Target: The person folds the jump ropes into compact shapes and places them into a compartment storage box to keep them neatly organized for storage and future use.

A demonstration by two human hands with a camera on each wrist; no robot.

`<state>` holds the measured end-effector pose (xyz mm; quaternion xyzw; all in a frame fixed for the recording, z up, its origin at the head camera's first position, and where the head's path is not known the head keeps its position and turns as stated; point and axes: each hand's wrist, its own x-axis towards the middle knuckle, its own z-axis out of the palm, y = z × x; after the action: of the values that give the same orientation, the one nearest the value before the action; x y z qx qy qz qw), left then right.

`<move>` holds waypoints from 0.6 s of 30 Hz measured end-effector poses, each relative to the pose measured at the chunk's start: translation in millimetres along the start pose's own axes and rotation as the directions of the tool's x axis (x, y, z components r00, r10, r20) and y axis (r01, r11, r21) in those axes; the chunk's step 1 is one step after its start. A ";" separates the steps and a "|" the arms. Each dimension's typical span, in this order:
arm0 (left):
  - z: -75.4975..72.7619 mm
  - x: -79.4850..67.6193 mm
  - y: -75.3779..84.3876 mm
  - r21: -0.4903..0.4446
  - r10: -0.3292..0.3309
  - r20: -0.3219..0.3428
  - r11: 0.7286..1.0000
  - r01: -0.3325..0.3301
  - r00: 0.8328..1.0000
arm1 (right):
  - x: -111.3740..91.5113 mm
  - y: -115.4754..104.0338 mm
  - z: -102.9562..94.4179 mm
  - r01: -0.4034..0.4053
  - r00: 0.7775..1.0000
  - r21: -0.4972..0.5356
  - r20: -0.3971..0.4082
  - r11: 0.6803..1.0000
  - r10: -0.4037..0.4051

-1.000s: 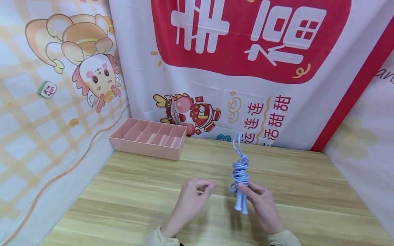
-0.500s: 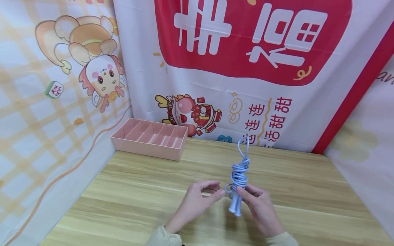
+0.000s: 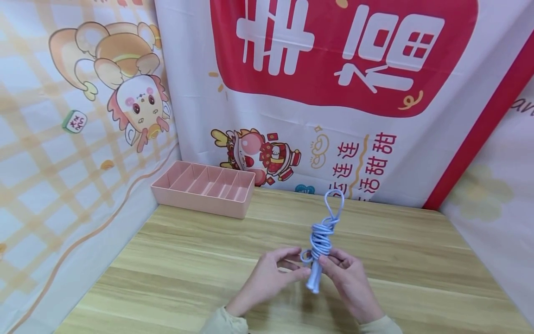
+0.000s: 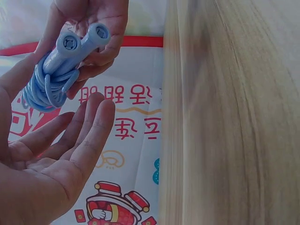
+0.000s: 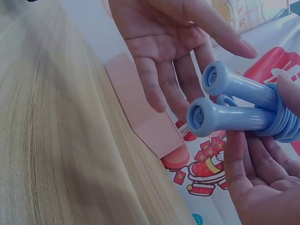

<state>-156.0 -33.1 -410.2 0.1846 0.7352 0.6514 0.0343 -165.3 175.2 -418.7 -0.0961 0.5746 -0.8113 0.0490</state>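
A light blue jump rope (image 3: 321, 241) is held above the table, its cord wound in tight coils round its two handles (image 5: 236, 118). One loop of cord stands up at the far end, and a small loop sticks out to the left. My right hand (image 3: 349, 280) grips the rope where the coils meet the handles, with the thumb on top. Beside the handles is my left hand (image 3: 270, 277), its fingers spread and nearly straight. In the left wrist view the left palm (image 4: 51, 176) faces up and holds nothing. I cannot tell whether its thumb touches a handle.
A pink divided box (image 3: 204, 189) with several compartments stands at the back left of the wooden table (image 3: 175, 269). Printed cloth (image 3: 192, 93) hangs along the back and both sides, meeting the table's far edge.
My left hand has moved right toward the rope, its fingers opening out. The right hand has brought the rope slightly left and tilted it, so the handle ends point more to the left.
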 end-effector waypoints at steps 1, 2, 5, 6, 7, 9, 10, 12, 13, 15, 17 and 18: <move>0.4 0.3 -0.4 0.001 0.005 0.006 1.000 -0.005 1.000 | 0.2 0.2 0.5 0.000 1.000 0.003 0.002 1.000 0.000; 0.8 0.5 -1.2 0.001 0.008 0.014 1.000 -0.008 1.000 | 0.4 0.2 0.8 0.000 1.000 0.003 0.006 1.000 0.000; 2.5 0.9 -3.5 0.008 0.012 0.028 1.000 -0.012 1.000 | 0.5 0.8 2.1 -0.004 1.000 0.000 0.016 1.000 0.004; 3.0 0.7 -3.9 0.011 0.010 0.028 1.000 -0.010 1.000 | 0.4 1.1 2.5 -0.007 1.000 0.000 0.017 1.000 0.007; 3.7 0.6 -4.3 0.012 0.007 0.027 1.000 -0.007 1.000 | 0.3 1.5 2.8 -0.008 1.000 0.000 0.019 1.000 0.008; 4.5 0.3 -4.6 0.017 0.001 0.024 1.000 -0.002 1.000 | 0.2 2.2 3.5 -0.003 1.000 -0.002 0.021 1.000 0.003; 4.8 0.2 -4.6 0.019 -0.002 0.023 1.000 0.002 1.000 | 0.2 2.5 3.6 0.000 1.000 -0.001 0.023 1.000 0.000; 5.1 -0.2 -3.7 0.020 -0.008 0.021 1.000 0.008 1.000 | 0.3 3.0 3.7 0.008 1.000 0.000 0.030 1.000 -0.008; 5.1 -0.2 -3.3 0.018 -0.011 0.020 1.000 0.011 1.000 | 0.4 3.2 3.7 0.012 0.999 -0.002 0.037 1.000 -0.012; 5.2 -0.6 -2.0 0.017 -0.013 0.017 1.000 0.013 1.000 | 0.7 3.6 4.0 0.012 0.999 -0.007 0.042 1.000 -0.012; 5.4 -1.3 -0.5 0.009 -0.012 0.015 1.000 0.011 1.000 | 0.9 3.9 4.7 0.004 0.999 -0.027 0.039 1.000 -0.003; 5.6 -1.8 0.3 0.006 -0.010 0.013 1.000 0.010 1.000 | 1.0 4.1 5.3 -0.001 0.999 -0.045 0.034 0.999 0.003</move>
<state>-152.6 -28.3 -411.1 0.1853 0.7376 0.6479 0.0419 -165.2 168.7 -420.8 -0.1103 0.5919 -0.7964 0.0572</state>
